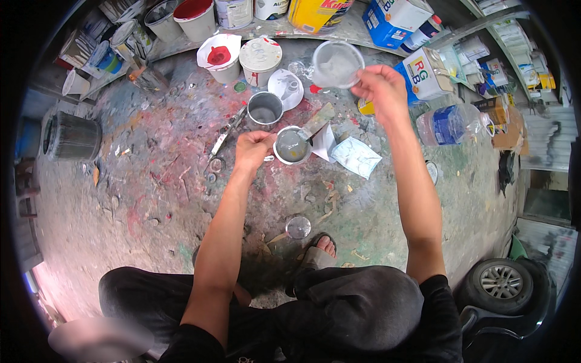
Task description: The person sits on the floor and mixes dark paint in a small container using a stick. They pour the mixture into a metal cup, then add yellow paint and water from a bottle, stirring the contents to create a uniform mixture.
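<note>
My left hand [255, 149] pinches the left edge of a white cup [294, 163] standing on the floor, with grey paint [293, 145] inside. My right hand [384, 92] is raised at the upper right, its fingers closed on the rim of a clear plastic tub [338, 65] held off the floor. Beyond the white cup stands a dark grey pot [265, 109] with grey residue inside. A paint-smeared spatula [319, 120] leans at the cup's right side. Beside it are a folded white paper cone [324, 144] and a pale blue face mask [357, 157].
A red-smeared white bucket [221, 66] and a lidded bucket [261, 60] stand farther back, before a shelf of paint containers. A black bucket [72, 136] is at left, a large clear bottle [451, 124] at right. A clear disc [298, 227] lies near my foot; a wheel [499, 284] sits lower right.
</note>
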A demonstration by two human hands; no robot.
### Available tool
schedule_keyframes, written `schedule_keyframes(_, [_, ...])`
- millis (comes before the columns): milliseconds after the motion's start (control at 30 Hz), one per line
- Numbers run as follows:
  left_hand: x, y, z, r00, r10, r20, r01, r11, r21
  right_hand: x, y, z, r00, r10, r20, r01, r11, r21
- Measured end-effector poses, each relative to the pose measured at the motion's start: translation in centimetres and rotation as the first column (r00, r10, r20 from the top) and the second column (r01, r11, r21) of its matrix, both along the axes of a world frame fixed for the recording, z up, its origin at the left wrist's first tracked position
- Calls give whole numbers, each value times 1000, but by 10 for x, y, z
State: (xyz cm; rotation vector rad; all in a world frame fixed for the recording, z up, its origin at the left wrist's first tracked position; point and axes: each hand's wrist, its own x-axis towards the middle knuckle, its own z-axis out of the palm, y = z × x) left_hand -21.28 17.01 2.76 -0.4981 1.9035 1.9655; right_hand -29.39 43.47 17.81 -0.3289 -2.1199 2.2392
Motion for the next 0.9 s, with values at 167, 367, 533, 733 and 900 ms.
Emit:
schedule_keyframes(167, [0,4,7,1000,11,3,-11,1000,4,-64,39,-40,987,-150,61,156,982,-109])
schedule_keyframes(367, [4,2,-3,999,44,-26,-43,998,48,-120,53,-118,911,-378,167,403,900,-164])
schedule_keyframes(533, [10,5,-3,999,35,-26,-34,999,22,-137,63,-172,849,-478,226,517,840,-165])
schedule_keyframes(733, [11,6,-4,998,38,-42,-39,999,-17,-132,70,-184,844,-478,242,524,832,-184])
schedule_keyframes(900, [7,9,2,999,39,-32,-38,999,25,-120,70,-166,884,-338,325,394,911,-124])
